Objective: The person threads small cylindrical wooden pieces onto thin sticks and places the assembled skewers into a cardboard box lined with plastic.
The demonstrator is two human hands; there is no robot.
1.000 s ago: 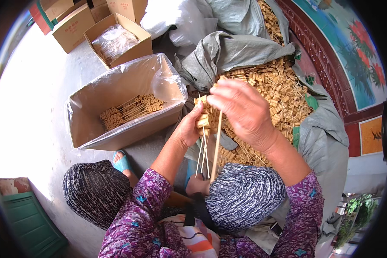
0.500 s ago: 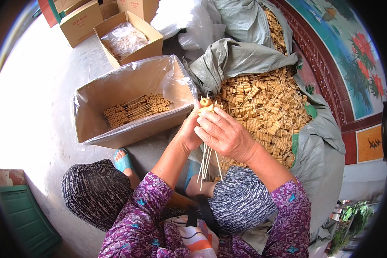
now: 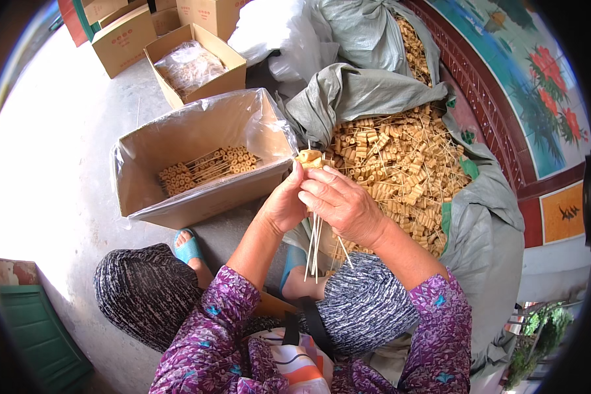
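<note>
Left hand point(image 3: 284, 205): was pinching some skewers point(image 3: 310, 159)
Right hand point(image 3: 345, 205): was curled round 'em too
Box point(image 3: 223, 199): sat close by

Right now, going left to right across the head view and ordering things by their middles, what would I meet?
Green panel → plastic-lined carton → left hand → held skewered pieces → right hand → heap of skewered pieces → wall painting with red flowers.

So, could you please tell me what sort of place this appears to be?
Probably an informal packing area: a plastic-lined carton holds stacked skewered pieces, a grey sack holds many more, and cardboard boxes stand beyond.
</note>
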